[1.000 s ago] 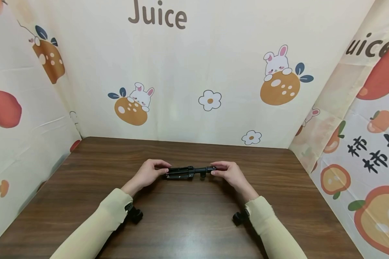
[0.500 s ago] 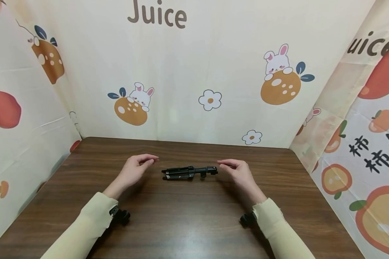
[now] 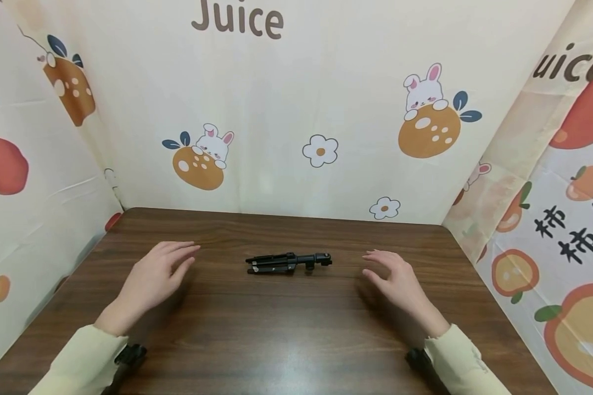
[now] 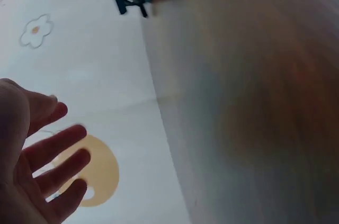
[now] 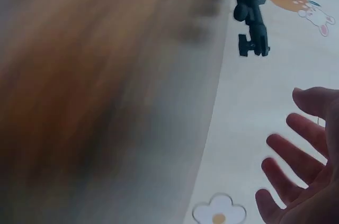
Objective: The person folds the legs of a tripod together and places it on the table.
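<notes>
Cream fabric backdrop (image 3: pixel 272 99) along the far side, printed with big "Juice" lettering (image 3: pixel 237 20), bunnies (image 3: pixel 422 99) draped over orange fruit (image 3: pixel 430 134) and a couple of white flowers (image 3: pixel 320 151). More fruit-print cloth to the left (image 3: pixel 34 236) and right (image 3: pixel 568 247), dark characters (image 3: pixel 578 245) on the right one. Between all that, a dark brown wood-grain table (image 3: pixel 277 323).

Out on the table, roughly centred and toward the far side: one folded black tripod (image 3: pixel 290 263), lying flat, legs pointing left, head end pointing right.

Left hand (image 3: pixel 153 274) well off to the left of the legs, fingers loose and fairly straight, thumb apart, gripping nothing. Right hand (image 3: pixel 397 282) off to the right of the head end, a bit nearer to it than the other one, fingers gently bent, also gripping nothing. Contact with the tabletop: can't tell for either.

Pale yellow-green sleeves (image 3: pixel 86 356) on both arms, with a dark wrist device (image 3: pixel 130 354) by the left cuff and a similar one (image 3: pixel 417 357) by the right.
</notes>
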`<action>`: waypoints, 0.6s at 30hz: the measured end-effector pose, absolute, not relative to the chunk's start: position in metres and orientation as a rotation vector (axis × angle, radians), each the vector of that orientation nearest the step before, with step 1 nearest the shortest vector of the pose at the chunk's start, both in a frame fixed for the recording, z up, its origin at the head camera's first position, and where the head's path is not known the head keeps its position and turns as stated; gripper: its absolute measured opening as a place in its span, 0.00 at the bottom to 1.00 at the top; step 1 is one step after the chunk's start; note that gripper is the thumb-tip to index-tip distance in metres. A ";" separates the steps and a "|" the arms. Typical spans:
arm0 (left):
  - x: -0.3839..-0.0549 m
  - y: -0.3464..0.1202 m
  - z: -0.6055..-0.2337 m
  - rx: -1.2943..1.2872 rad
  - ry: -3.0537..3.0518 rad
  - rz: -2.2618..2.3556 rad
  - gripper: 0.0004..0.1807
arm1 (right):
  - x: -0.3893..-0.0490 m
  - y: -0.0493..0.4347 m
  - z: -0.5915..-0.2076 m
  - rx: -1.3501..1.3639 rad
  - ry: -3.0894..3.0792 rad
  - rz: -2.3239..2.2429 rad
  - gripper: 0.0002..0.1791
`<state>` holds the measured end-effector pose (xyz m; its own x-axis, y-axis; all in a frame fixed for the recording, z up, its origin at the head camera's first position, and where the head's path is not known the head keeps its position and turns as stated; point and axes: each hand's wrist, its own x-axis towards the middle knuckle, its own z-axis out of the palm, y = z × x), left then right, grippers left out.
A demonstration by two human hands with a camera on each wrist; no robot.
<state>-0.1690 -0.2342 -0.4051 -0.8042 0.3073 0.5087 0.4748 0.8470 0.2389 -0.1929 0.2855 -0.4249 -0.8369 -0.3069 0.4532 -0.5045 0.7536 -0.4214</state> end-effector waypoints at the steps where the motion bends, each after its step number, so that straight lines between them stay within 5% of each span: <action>1: -0.166 -0.237 -0.405 -0.587 -2.555 -0.423 0.18 | -0.190 0.289 -0.424 0.630 -2.603 0.720 0.21; 9: -0.152 -0.257 -0.414 -0.556 -2.599 -0.113 0.39 | -0.171 0.308 -0.422 0.568 -2.729 0.340 0.46; 18: -0.147 -0.264 -0.419 -0.472 -2.720 -0.096 0.48 | -0.167 0.320 -0.426 0.449 -2.775 0.199 0.49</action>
<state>-0.1468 -0.2644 -0.4194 -0.8728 0.3117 0.3757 0.3373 0.9414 0.0026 -0.1669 0.3204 -0.4264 -0.8988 -0.2828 0.3348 -0.3278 0.9409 -0.0851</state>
